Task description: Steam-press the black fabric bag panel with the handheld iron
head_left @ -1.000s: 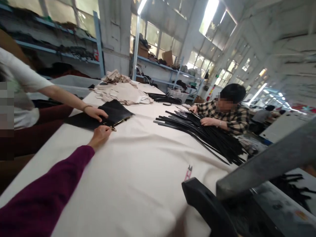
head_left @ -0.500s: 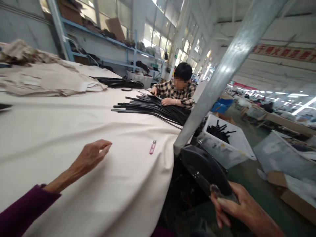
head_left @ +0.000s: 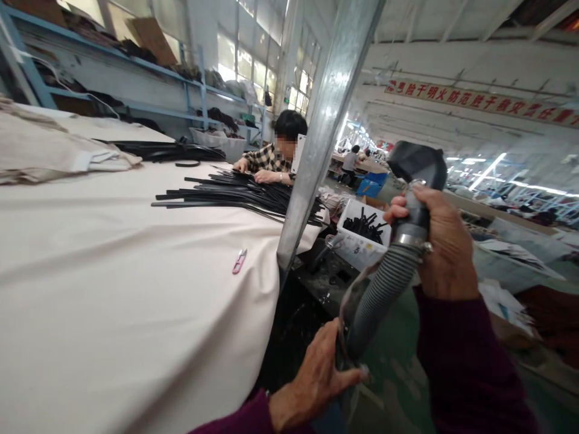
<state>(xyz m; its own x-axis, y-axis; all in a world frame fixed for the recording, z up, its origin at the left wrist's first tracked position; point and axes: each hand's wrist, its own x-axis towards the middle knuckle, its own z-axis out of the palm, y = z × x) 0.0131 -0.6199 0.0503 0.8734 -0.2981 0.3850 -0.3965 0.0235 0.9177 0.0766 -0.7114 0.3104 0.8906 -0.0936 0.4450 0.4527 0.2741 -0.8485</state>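
My right hand (head_left: 446,241) grips the neck of a corrugated grey hose (head_left: 384,289), just below its wide black nozzle (head_left: 418,163). The nozzle is raised to the right of the metal post, off the table. Lower down, my left hand (head_left: 316,367) is at the bottom of the hose, its thumb across the front; the fingertips are partly hidden. A thin strap or cord (head_left: 355,289) hangs beside the hose there. On the pale cloth (head_left: 136,301) lie pink thread snips (head_left: 239,261), apart from both hands.
A slanting metal post (head_left: 316,138) stands at the table's edge. Beyond it, a co-worker (head_left: 275,154) handles black strips (head_left: 235,193). A white bin (head_left: 362,238) of black pieces stands right of the post. Folded beige fabric (head_left: 58,147) lies at the left.
My right hand has lifted the black nozzle up from beside the table. My left hand has left the space above the cloth and moved right, down to the hose. The view has turned right.
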